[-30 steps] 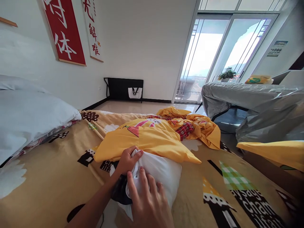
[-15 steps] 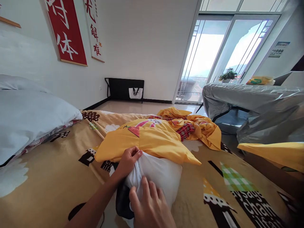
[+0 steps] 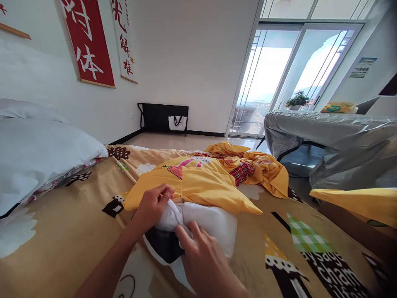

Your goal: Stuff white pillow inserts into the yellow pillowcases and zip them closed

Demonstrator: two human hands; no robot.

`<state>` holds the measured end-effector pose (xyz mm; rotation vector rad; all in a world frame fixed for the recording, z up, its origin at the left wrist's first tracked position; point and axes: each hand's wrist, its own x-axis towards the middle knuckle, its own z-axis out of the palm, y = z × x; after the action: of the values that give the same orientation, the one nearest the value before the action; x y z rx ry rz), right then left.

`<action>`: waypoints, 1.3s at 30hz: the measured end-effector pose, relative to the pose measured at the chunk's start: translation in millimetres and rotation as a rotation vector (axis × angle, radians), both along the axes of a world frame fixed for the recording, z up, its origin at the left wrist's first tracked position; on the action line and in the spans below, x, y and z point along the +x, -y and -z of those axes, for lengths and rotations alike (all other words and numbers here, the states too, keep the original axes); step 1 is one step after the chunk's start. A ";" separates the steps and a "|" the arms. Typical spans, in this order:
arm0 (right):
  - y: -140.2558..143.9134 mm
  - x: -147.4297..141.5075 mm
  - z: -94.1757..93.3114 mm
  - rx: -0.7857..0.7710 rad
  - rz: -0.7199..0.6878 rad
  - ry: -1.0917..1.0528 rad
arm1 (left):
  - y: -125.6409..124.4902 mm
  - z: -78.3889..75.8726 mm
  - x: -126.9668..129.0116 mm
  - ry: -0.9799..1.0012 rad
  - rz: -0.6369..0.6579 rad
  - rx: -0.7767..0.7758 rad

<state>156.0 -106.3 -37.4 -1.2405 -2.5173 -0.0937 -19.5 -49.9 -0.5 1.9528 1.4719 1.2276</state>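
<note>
A bed with a tan cartoon-print bedspread [image 3: 62, 231] in a bright, white-walled room.

Nearest, the right hand [image 3: 206, 265] is pressed on the white pillow [image 3: 214, 225], fingers curled into its fabric; the left hand [image 3: 151, 207] is closed on a bunched fold at the pillow's end. The pillow is seen half inside the yellow pillowcase [image 3: 198, 184], so the near half appears left uncovered. Just beyond, a crumpled yellow sheet [image 3: 263, 167] is heaped. A white duvet [image 3: 37, 153] is piled at the left; a grey covered table [image 3: 335, 136] stands at the right, glass doors [image 3: 279, 78] farthest off.
</note>
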 end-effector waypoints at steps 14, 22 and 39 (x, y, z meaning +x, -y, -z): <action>1.5 4.6 -13.6 -0.232 -0.086 0.083 | -26.6 28.0 -26.3 -0.682 -0.028 0.122; -1.2 17.2 -16.0 -0.077 -0.137 -0.185 | -28.4 35.0 -30.6 -0.859 -0.453 0.165; -1.1 48.2 -43.4 0.509 -0.217 -0.400 | 19.8 1.2 -2.4 -0.254 -0.007 0.531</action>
<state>204.2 -105.2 6.0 -0.6983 -2.0815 -0.3682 -21.9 -69.8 -1.7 2.5274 1.3605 1.5390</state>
